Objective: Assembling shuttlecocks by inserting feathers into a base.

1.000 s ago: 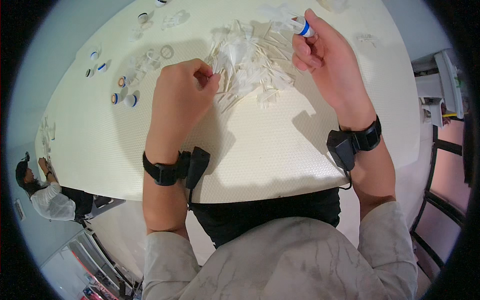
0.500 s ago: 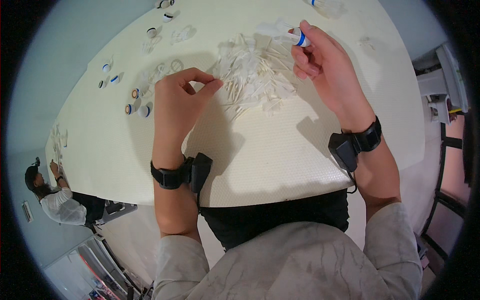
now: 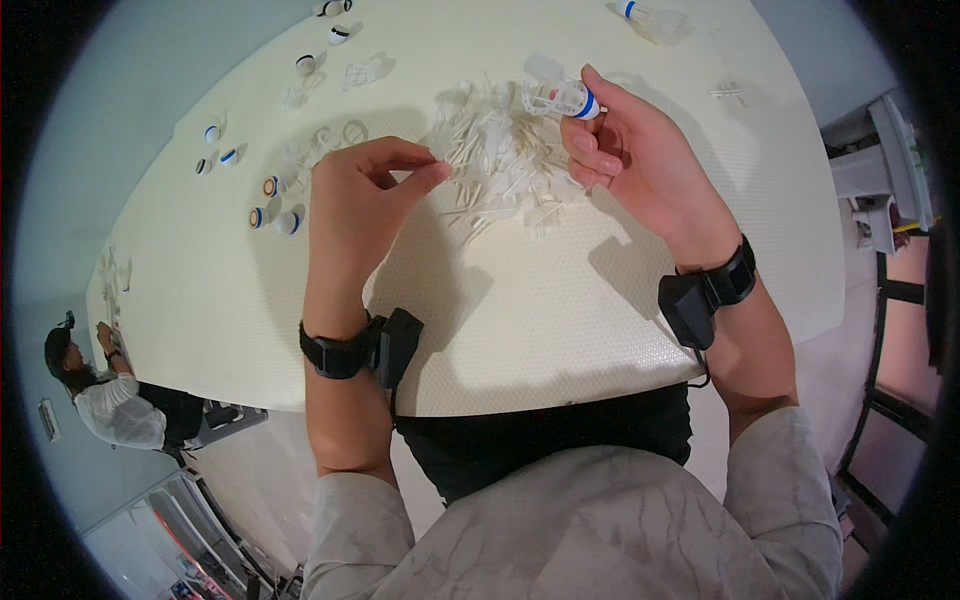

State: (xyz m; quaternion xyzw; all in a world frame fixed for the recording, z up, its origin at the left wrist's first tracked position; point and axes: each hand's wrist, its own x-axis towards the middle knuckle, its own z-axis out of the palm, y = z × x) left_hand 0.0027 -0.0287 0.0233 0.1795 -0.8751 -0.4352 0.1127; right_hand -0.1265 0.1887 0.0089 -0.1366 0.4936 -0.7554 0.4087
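Shuttlecock (image 3: 577, 98), blue-banded, held by the right hand (image 3: 635, 155) between thumb and curled fingers, at the white feather pile's (image 3: 500, 150) right edge. Left hand (image 3: 355, 195): thumb and forefinger nearly meet beside the pile; any grip unclear. Beyond lies another shuttlecock (image 3: 657, 22).

A blue-banded white shuttlecock (image 3: 576, 100) is held tilted; thin white feather-like pieces (image 3: 500, 160) lie heaped nearby.
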